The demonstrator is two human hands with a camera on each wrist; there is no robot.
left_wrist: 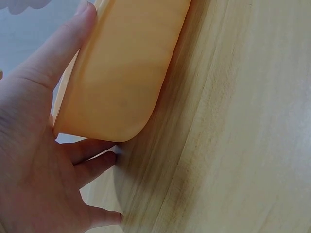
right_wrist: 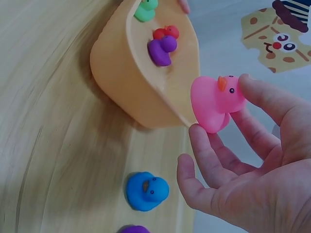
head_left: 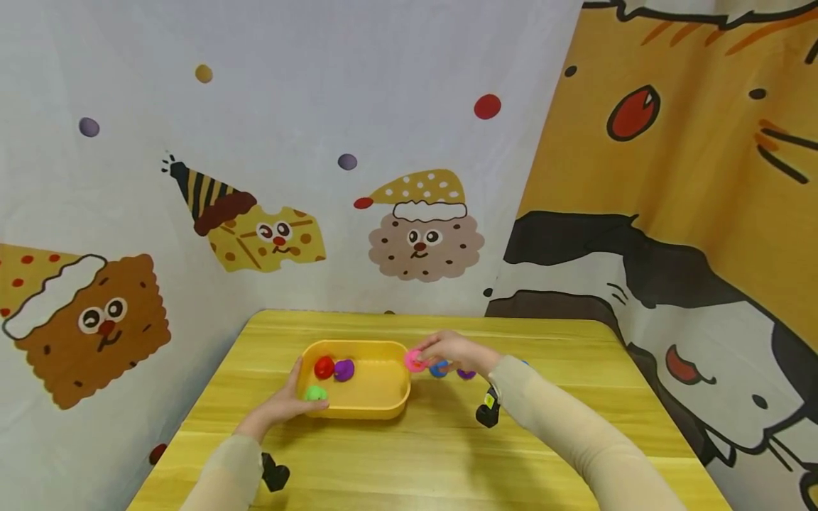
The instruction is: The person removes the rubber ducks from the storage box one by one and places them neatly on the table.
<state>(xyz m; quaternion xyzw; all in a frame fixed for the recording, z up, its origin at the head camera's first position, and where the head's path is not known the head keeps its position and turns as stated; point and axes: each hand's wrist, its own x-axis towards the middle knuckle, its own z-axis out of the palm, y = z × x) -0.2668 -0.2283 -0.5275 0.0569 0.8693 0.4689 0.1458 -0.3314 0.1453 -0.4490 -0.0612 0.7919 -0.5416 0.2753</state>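
My right hand [head_left: 450, 349] pinches a pink rubber duck [right_wrist: 214, 102] between thumb and fingertips, at the right end of the yellow plastic basin [head_left: 364, 411]. Round the basin's left end my left hand [head_left: 287, 401] holds on, its thumb along the rim and its fingers at the outer corner, as the left wrist view shows. Inside the basin sit a red duck [head_left: 324, 367], a purple duck [head_left: 344, 370] and a green duck [head_left: 315, 393]. A blue duck [right_wrist: 147, 191] lies on the table below the right hand, with another purple duck [right_wrist: 134, 229] beside it.
The wooden table [head_left: 409, 468] extends in front of the basin and to both sides. A printed cloth [head_left: 409, 142] with cartoon figures hangs behind the table and along its sides. A small blue thing [head_left: 525, 363] shows partly behind the right sleeve.
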